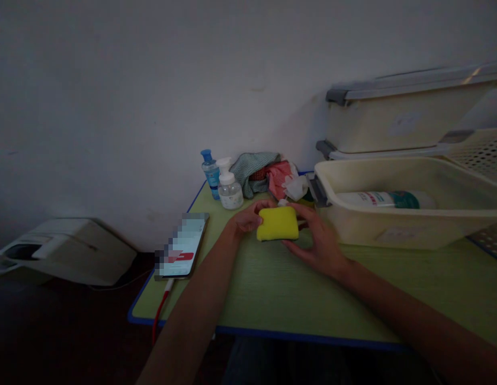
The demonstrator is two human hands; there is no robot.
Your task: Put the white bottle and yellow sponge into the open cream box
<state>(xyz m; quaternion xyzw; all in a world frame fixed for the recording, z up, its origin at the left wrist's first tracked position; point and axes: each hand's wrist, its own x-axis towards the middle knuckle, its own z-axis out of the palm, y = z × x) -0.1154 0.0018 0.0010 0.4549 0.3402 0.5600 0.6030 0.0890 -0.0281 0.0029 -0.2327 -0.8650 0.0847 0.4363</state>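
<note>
A yellow sponge-like block [277, 223] is held just above the green table [272, 289] between both hands. My left hand [247, 218] grips its left end with curled fingers. My right hand [314, 238] wraps around its right side, thumb below and fingers over the top edge. A small white thing shows just behind the block, too hidden to name.
A phone [182, 246] on a red cable lies at the table's left edge. Two pump bottles [222, 182] and crumpled cloths [268, 174] stand at the back. Cream plastic bins [408, 208] with a bottle inside fill the right. A white device [67, 248] sits lower left.
</note>
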